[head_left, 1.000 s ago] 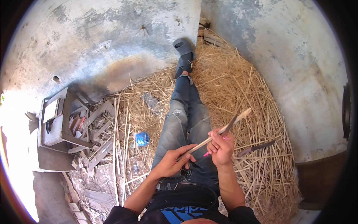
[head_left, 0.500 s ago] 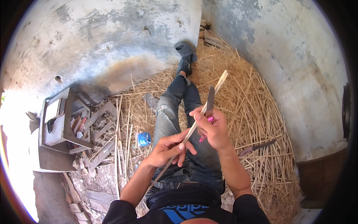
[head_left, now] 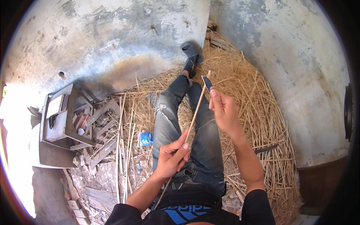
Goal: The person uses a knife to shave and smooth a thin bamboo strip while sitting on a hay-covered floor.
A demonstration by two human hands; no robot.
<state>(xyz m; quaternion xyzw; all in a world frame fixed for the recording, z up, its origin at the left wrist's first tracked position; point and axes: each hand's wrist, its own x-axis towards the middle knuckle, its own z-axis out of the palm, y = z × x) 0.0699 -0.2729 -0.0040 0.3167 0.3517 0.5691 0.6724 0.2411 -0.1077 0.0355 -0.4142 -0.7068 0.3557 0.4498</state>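
Observation:
A long thin strip of pale wood or bamboo [head_left: 196,111] runs slanting up from my lap, over my legs. My left hand [head_left: 172,155] pinches it around its middle, thumb on top. My right hand [head_left: 224,110] is closed around a small knife [head_left: 207,83], whose handle is hidden in my fingers. The knife's dark blade points up and to the left, close beside the strip's far end; whether it touches cannot be made out. My legs in worn jeans [head_left: 167,120] stretch out beneath both hands.
Pale shavings and thin strips [head_left: 258,108] cover the floor ahead and to the right, with a second, larger knife [head_left: 266,149] lying on them. To the left are a blue plastic-wrapped item [head_left: 146,138], long strips [head_left: 120,150] and a wooden stool-like frame [head_left: 67,116]. Walls [head_left: 123,33] curve around.
My right hand has moved up and to the right, away from my left hand, with the knife. The strip has turned more upright and shows its narrower side.

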